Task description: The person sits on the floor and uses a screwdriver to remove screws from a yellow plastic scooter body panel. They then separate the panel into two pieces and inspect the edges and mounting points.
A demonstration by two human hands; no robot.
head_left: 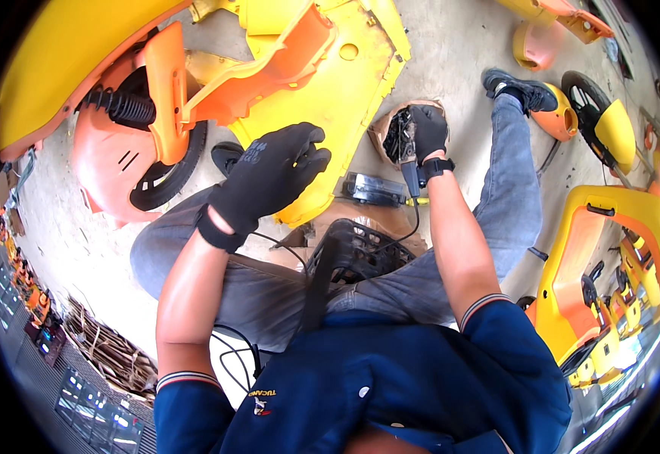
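Note:
My left hand (273, 170), in a black glove, hangs above the large yellow plastic panel (353, 83). Its fingers are loosely bent, with a gap between thumb and fingertips and nothing visible between them. My right hand (430, 130), also gloved in black, is at an opened brown box (379, 136) full of small dark parts (396, 136), which look like screws. That hand is closed round a slim corded tool (410, 175) with a metallic front and black body; its fingertips are partly hidden at the box. A cable runs from the tool toward my lap.
A clear-lidded case (375, 189) and a black plastic crate (360, 253) stand between my legs. An orange bodywork part with a wheel (167, 178) is at the left. Yellow-orange frames (572, 265) and a loose wheel guard (616, 140) stand at the right.

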